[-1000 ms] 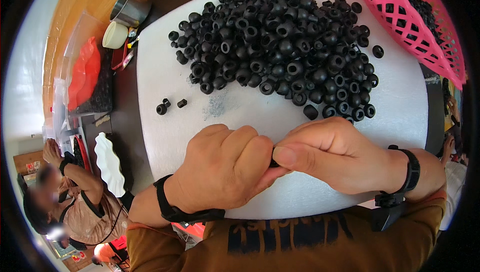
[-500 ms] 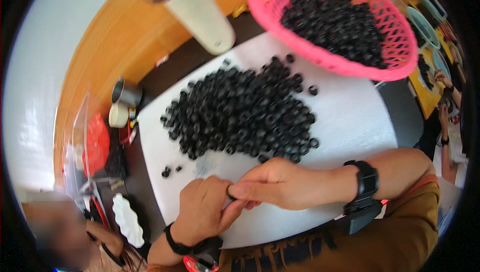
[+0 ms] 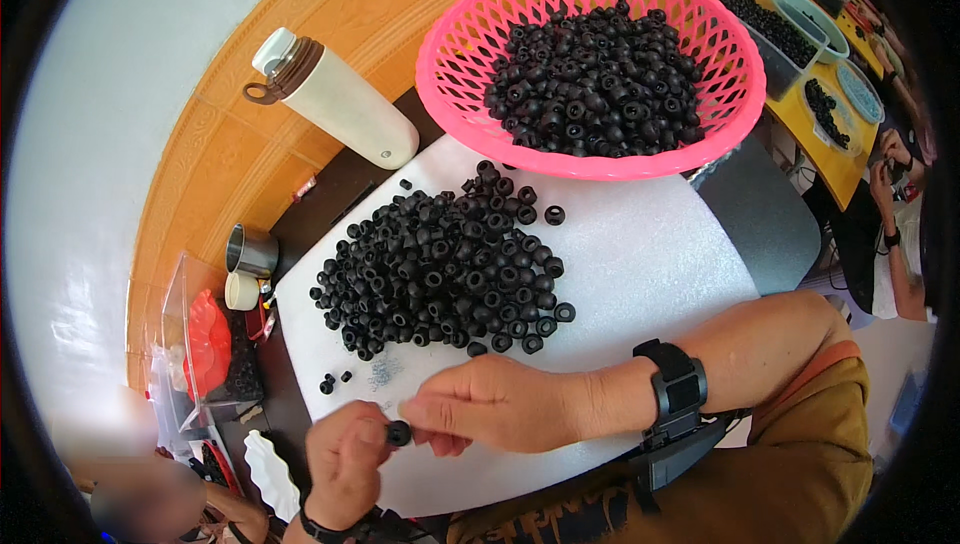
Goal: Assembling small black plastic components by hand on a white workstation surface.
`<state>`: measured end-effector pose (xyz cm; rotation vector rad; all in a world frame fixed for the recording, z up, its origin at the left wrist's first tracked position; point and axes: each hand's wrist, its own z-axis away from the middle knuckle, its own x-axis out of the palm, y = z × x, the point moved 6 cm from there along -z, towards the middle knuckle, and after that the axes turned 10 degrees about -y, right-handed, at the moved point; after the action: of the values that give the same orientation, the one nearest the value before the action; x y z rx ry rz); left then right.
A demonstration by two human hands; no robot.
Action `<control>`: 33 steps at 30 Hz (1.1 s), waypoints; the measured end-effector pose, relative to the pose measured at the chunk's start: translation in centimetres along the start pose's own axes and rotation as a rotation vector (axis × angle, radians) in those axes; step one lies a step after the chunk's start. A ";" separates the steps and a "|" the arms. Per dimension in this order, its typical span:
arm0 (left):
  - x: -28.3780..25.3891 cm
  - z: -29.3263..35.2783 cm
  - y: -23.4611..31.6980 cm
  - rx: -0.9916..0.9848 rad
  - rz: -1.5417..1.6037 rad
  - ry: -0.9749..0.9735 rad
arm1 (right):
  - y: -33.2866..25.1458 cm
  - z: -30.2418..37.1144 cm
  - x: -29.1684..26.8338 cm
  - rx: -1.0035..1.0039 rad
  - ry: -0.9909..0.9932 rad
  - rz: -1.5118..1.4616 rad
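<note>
My left hand (image 3: 345, 459) pinches a small black ring-shaped piece (image 3: 398, 433) between thumb and finger, its hole showing. Close on the right is my right hand (image 3: 505, 406), thumb pressed toward curled fingers; whatever may be between them is hidden. Both hands are over the near part of a white foam sheet (image 3: 650, 244). Beyond them lies a big pile of similar black pieces (image 3: 430, 269), most with a round hole. A few small loose pieces (image 3: 328, 384) rest left of the pile.
A pink lattice basket (image 3: 745, 134) of black pieces stands at the far side. Left of it are a cream bottle (image 3: 350, 109) and a metal cup (image 3: 250, 251). A white wavy-edged dish (image 3: 270, 474) lies near left. Other people sit left and far right.
My hands, pressed together before, are now slightly apart, and the black piece shows in my left fingers. The whole view has shifted, bringing more of the basket and right-hand tables into sight.
</note>
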<state>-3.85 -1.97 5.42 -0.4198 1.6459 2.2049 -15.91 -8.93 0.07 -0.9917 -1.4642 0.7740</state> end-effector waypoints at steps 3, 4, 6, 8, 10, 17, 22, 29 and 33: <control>-1.9 -0.4 2.0 0.067 0.182 0.278 | 0.2 -0.1 -1.0 -0.012 0.092 -0.158; -1.9 -1.2 2.9 0.012 0.177 0.227 | 0.6 -0.1 -1.3 -0.015 0.097 -0.157; -1.1 -3.5 5.7 -0.004 0.075 0.093 | 2.2 -0.3 -1.1 0.097 0.066 -0.033; -0.3 -3.9 8.8 0.019 -0.055 0.093 | 2.7 -0.5 1.1 0.114 -0.059 0.082; 0.0 -9.2 11.1 0.210 -0.133 -0.084 | 3.1 -0.4 0.4 0.155 -0.060 0.153; 0.0 -11.1 12.7 0.271 0.105 0.024 | 2.1 -0.1 0.2 0.175 -0.097 0.330; -3.9 -6.7 4.7 0.029 -0.055 -0.033 | 2.3 -0.3 0.2 0.167 -0.171 0.553; -9.9 -0.3 -5.7 -0.153 -0.261 0.307 | 2.2 -0.5 0.1 0.214 -0.135 0.601; -9.6 0.7 -7.7 -0.062 -0.648 0.387 | 2.0 -0.6 0.1 0.224 -0.099 0.611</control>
<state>8.19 -0.34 3.24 -1.2613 1.3389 1.7472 -15.04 -8.04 -1.61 -1.2532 -1.1217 1.4100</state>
